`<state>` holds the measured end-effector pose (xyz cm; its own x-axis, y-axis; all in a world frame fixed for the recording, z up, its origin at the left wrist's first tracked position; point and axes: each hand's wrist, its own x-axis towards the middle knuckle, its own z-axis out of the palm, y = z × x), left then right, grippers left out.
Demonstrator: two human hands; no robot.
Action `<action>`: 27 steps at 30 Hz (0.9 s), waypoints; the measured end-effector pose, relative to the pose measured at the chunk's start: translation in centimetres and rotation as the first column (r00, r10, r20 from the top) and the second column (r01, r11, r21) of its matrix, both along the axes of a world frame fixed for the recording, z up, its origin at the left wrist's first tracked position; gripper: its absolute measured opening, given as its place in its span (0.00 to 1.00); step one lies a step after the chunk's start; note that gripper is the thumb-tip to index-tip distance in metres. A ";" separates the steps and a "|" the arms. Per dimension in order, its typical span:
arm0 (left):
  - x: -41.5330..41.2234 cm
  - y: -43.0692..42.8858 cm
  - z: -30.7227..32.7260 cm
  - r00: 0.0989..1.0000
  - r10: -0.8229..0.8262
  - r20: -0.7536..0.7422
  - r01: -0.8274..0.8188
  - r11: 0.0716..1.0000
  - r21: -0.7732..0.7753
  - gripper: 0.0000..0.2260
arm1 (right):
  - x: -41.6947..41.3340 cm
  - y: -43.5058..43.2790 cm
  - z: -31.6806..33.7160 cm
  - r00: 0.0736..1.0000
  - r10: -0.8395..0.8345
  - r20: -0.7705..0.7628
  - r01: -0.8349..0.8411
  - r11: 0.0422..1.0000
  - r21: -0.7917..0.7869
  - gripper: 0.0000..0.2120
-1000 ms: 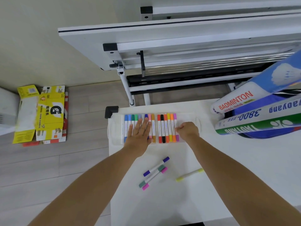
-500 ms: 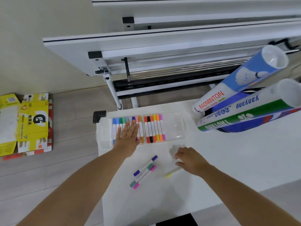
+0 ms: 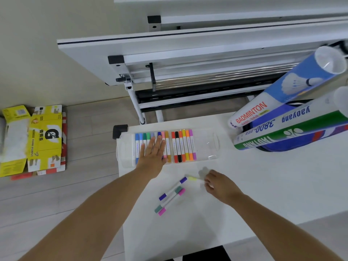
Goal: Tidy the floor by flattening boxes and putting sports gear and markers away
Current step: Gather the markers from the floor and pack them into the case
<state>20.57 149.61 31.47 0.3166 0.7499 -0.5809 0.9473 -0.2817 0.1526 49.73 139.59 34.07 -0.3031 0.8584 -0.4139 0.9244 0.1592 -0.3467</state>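
- Behind your desk [image 3: 273, 194] stands a white metal frame [image 3: 188, 46] against the wall.
- On the floor [image 3: 84, 185] to your left lie the flattened boxes [image 3: 43, 140], yellow on top, stacked flat.
- At the desk's far right corner two shuttlecock tubes, one blue [image 3: 293, 87] and one green [image 3: 293, 132], lean across a dark blue bag [image 3: 278, 146].
- The clear marker case [image 3: 207, 146] lies open near the desk's far left edge, holding rows of markers and an unfilled space at its right end.
- Your left hand [image 3: 153, 151] lies flat with straight fingers on the case's left row.
- Your right hand [image 3: 218, 185] is well apart from the left one, its curled fingers pinching the end of the yellow marker [image 3: 192, 178]; the grip is blurred.
- Just left of it, loose on the desk, lie the purple marker [image 3: 172, 189], teal marker [image 3: 168, 199] and pink marker [image 3: 171, 202], side by side.
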 end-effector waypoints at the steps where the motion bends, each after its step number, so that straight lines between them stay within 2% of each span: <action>1: 0.0 0.0 0.0 1.000 -0.001 0.002 0.001 1.000 0.001 0.33 | -0.5 0.9 0.5 0.996 -0.088 -0.028 0.087 0.996 -0.021 0.07; 5: 0.1 0.0 -0.1 1.000 0.001 0.000 -0.001 1.000 0.012 0.34 | -2.3 4.7 1.8 0.920 -0.376 -0.112 0.364 0.925 -0.112 0.04; 10: 0.0 -0.1 -0.5 1.000 0.000 0.010 0.000 1.000 0.026 0.34 | -4.1 8.4 2.2 0.791 -0.596 -0.138 0.555 0.794 -0.248 0.06; 15: 0.0 -0.2 -0.7 1.000 -0.006 -0.001 0.006 0.999 0.041 0.35 | -4.6 10.9 1.4 0.742 -0.652 -0.156 0.605 0.751 -0.265 0.09; 22: 0.0 -0.2 -0.7 1.000 -0.005 0.006 0.005 0.999 0.045 0.34 | -4.6 12.4 0.1 0.774 -0.629 -0.073 0.596 0.763 -0.251 0.10; 27: 0.0 -0.2 -0.7 1.000 -0.011 0.001 0.011 0.999 0.047 0.34 | -4.7 12.4 0.0 0.752 -0.652 -0.094 0.623 0.751 -0.221 0.11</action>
<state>20.56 149.40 30.72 0.3257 0.7729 -0.5445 0.9439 -0.2990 0.1401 44.99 152.00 34.05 0.2176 0.7974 -0.5629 0.7202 -0.5204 -0.4588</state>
